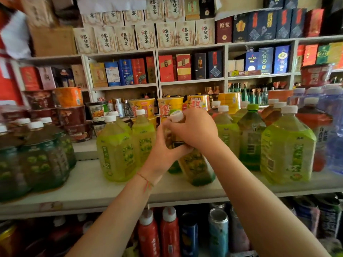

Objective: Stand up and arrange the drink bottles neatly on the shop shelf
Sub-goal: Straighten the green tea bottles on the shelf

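A pale shop shelf (pixel 89 184) ran across the view, its front edge nearest the camera, and behind it a white wall unit (pixel 157 67) rose in compartments packed with boxed goods in cream, red and blue.

Both hands met at one tea bottle (pixel 196 164) standing tilted near the shelf's front edge, about midway along it. The right hand (pixel 194 128) curled its fingers over the bottle's neck, just under the white cap (pixel 176 115). The left hand (pixel 165 154) wrapped the bottle's body from the left side, thumb pressing the label; a red thread (pixel 146 180) circled that wrist. The bottle held amber liquid above, with green showing at the base.

To the left of it stood two large bottles of yellow-green drink (pixel 116 151), white-capped, one behind the other, with another pair just beside them further back. At the shelf's right end a similar yellow-green bottle (pixel 287 147) stood close to the front edge, and between it and the hands a darker bottle with a green cap (pixel 251 138). At the left end, dark-green bottles (pixel 42 156) sat bundled together; at least three white caps showed there. Clear blue water jugs (pixel 332 130) crowded the far right edge.

Behind the bottles, toward the back edge, sat yellow noodle cups (pixel 170 106), and dark red bowls (pixel 74 119) stacked at the left.

Below the shelf stood two red bottles (pixel 159 236) with white caps beside a blue can-shaped bottle (pixel 218 230).
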Tool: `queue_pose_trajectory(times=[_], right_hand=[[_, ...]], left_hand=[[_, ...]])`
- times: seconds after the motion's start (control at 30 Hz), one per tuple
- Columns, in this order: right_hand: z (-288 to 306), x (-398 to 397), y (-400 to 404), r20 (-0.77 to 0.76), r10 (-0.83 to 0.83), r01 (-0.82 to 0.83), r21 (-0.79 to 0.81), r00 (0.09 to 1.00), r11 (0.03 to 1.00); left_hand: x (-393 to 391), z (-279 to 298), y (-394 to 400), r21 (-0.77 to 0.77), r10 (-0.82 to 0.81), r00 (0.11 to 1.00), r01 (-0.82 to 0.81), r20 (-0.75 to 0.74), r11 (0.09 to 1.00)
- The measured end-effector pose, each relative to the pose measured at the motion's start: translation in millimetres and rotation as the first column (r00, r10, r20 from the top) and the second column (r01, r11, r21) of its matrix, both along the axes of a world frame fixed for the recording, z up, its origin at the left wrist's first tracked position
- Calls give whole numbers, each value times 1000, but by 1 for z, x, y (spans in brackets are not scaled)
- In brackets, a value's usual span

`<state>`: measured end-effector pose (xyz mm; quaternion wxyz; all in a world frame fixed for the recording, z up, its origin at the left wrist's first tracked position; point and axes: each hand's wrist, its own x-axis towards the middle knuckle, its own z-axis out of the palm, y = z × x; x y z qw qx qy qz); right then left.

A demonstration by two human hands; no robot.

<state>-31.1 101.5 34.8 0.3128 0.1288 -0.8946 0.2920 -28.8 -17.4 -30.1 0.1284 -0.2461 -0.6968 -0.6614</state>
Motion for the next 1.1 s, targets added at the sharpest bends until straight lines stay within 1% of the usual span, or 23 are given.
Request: queue_pose_trajectory(times=[0.07,0.1,0.17,0.23,0.27,0.37,0.4,0.43,0.5,0.57,0.63,0.67,0.7,0.73,0.83,0.9,0.97,1.1], right_hand=[[8,11,-15,-30,125,-128,-153,992,980],[11,16,-25,-48,197,-202,-228,979,952],[17,26,-49,-62,349,-346,-373,935,861],[22,33,-81,-35,482,-439,-473,876,764],[24,34,-94,-16,518,-455,-502,855,736],[26,37,-146,15,581,-485,-532,814,694],[26,38,-163,15,589,-489,-540,808,685],[25,39,-182,20,591,-486,-547,806,681],[23,34,-217,61,567,-445,-553,822,704],[20,24,-247,107,510,-371,-562,853,739],[17,13,-272,118,458,-330,-541,881,774],[16,7,-282,119,435,-314,-527,893,790],[14,3,-290,126,411,-294,-518,903,803],[12,0,-296,139,393,-274,-511,909,815],[1,-14,-305,181,340,-203,-520,923,830],[-7,-23,-309,212,298,-135,-557,931,819],[-11,-31,-318,204,260,-92,-592,944,801],[-13,-43,-337,188,237,-88,-578,953,811]], left_hand=[[8,4,-8,63,48,998,-45,-44,997],[14,6,-15,105,90,993,-81,-79,991],[28,9,-38,160,186,972,-163,-142,974],[42,13,-71,174,248,951,-216,-185,961],[48,15,-84,172,257,947,-225,-192,959],[66,20,-134,179,305,933,-273,-190,945],[69,19,-151,187,345,920,-312,-187,932],[70,16,-171,191,425,882,-391,-201,901],[68,8,-211,171,614,746,-590,-258,789],[66,-1,-252,136,769,556,-775,-316,617],[61,-11,-292,44,842,380,-903,-382,427],[58,-15,-308,-41,851,327,-939,-411,341],[54,-18,-321,-133,844,300,-954,-445,269],[51,-19,-331,-218,824,301,-951,-480,220],[44,-13,-346,-446,731,392,-885,-558,134],[39,-8,-350,-547,689,430,-835,-584,57],[32,-14,-358,-553,663,433,-833,-610,35],[21,-33,-385,-473,625,387,-880,-678,32]])
